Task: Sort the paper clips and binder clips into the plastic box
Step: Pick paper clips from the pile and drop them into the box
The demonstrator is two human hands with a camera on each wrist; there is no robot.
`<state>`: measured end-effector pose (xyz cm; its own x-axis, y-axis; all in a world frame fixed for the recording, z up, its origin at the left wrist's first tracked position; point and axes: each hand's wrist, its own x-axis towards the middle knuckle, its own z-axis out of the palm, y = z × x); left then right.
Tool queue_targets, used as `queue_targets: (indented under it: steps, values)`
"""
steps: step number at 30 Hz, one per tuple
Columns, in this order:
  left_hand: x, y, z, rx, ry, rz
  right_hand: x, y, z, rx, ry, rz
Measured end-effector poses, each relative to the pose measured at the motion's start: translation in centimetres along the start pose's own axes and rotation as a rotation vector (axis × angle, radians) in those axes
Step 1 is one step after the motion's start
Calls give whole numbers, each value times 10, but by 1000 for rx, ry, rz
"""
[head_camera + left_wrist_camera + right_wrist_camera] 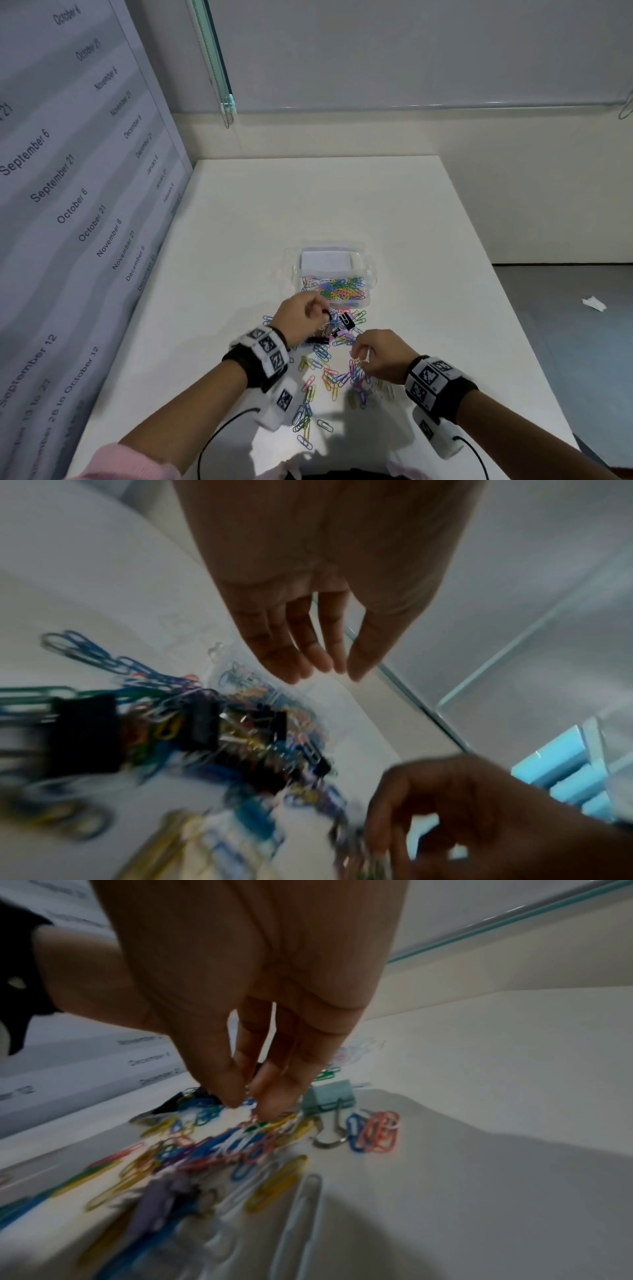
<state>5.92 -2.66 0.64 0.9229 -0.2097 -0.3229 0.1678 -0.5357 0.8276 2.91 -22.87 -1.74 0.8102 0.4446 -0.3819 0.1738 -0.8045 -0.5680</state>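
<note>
Plastic box [366, 274] at 12 o'clock on table [428, 222], half full of paper clips. Loose paper clips [322, 373] and black binder clips [346, 320] heaped at its 6 o'clock. Left hand [298, 317] over heap, fingers relaxed, holding nothing visible. Right hand [380, 354] pinches few paper clips. Clips light, slippery, tangle-prone; likely best pinched by wire loop. Binder clips stiff; grip body.

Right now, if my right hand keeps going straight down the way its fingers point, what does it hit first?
Probably the loose coloured paper clips on the table; the right hand has its fingertips just above or already among them. Depth is unclear.

Left hand [298, 317] with fingers straight and empty, right hand [382, 356] with fingers pinched.
</note>
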Motion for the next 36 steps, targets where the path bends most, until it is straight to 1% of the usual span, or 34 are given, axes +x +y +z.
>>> queue_targets:
  steps: [2, 4, 5, 7, 9, 11, 14, 17, 21, 25, 28, 31, 33, 36]
  values:
    - [-17, -13, 4, 132, -185, 10, 0, -6, 3, -27, -46, -24]
    - [-31, -26, 8, 370, -333, 16, 1, -7, 7, -59, -87, -59]
    - [-38, -34, 10, 478, -390, -1, 2, -8, 11, -88, -116, -70]
    - [-52, -49, 12, 607, -458, -21, 3, -8, 19, -165, -166, -71]
    - [-64, -61, 16, 681, -453, 31, 4, -11, 26, -237, -170, -61]
    - [-72, -71, 23, 693, -383, 83, 5, -14, 30, -277, -171, -60]
    - [-76, -78, 33, 554, -243, 72, 7, -14, 34, -242, -196, -53]
    - [-70, -77, 36, 486, -177, 66, 10, -14, 33, -177, -223, -63]
    - [-55, -68, 35, 496, -168, 68, 10, -15, 30, -153, -201, -58]
    - [-41, -60, 34, 513, -153, 98, 9, -13, 27, -156, -115, 0]
    - [-37, -51, 36, 449, -123, 73, 9, -5, 24, -142, -55, 39]
    - [-36, -47, 42, 447, -181, 44, 7, 1, 21, -144, 5, 50]
    - [-36, -47, 48, 521, -219, 72, 5, 2, 20, -137, -13, 35]
    - [-34, -49, 55, 608, -229, 125, 4, 0, 23, -169, -102, 29]
